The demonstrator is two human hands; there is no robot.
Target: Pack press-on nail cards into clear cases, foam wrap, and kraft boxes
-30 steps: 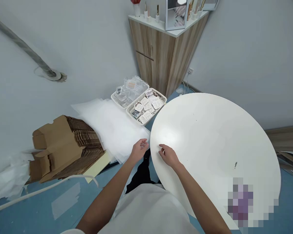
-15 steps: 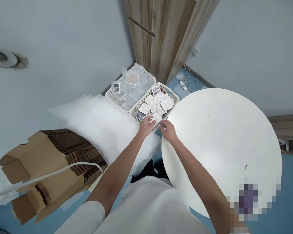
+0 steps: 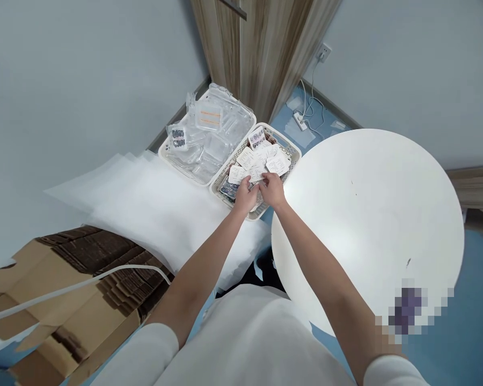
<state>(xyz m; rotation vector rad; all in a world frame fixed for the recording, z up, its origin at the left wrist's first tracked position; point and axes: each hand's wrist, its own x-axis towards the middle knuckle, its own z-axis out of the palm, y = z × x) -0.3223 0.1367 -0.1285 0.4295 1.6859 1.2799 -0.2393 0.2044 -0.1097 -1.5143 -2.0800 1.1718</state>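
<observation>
My left hand [image 3: 246, 197] and my right hand [image 3: 272, 191] are together over the near part of a white plastic basket [image 3: 255, 216]. Their fingers are curled and almost touch, pinching a white printed card [image 3: 257, 173] whose lower part they cover. More white cards with small print [image 3: 278, 163] lie loosely heaped in the basket. Among them is a card pack with purple pieces [image 3: 257, 138]. Dark packs [image 3: 228, 190] show beside my left fingertips.
Left of it, a second white basket [image 3: 166, 159] holds clear plastic cases [image 3: 219, 147]. White foam sheets [image 3: 153, 198] and flattened cardboard boxes [image 3: 92, 257] lie to the left. A round white table [image 3: 378, 203] stands right. Behind are a wooden cabinet [image 3: 261, 53] and a power strip [image 3: 300, 121].
My hands have come closer together, the right one moving left and forward over the basket's cards. The camera view has shifted slightly, nearer to the baskets.
</observation>
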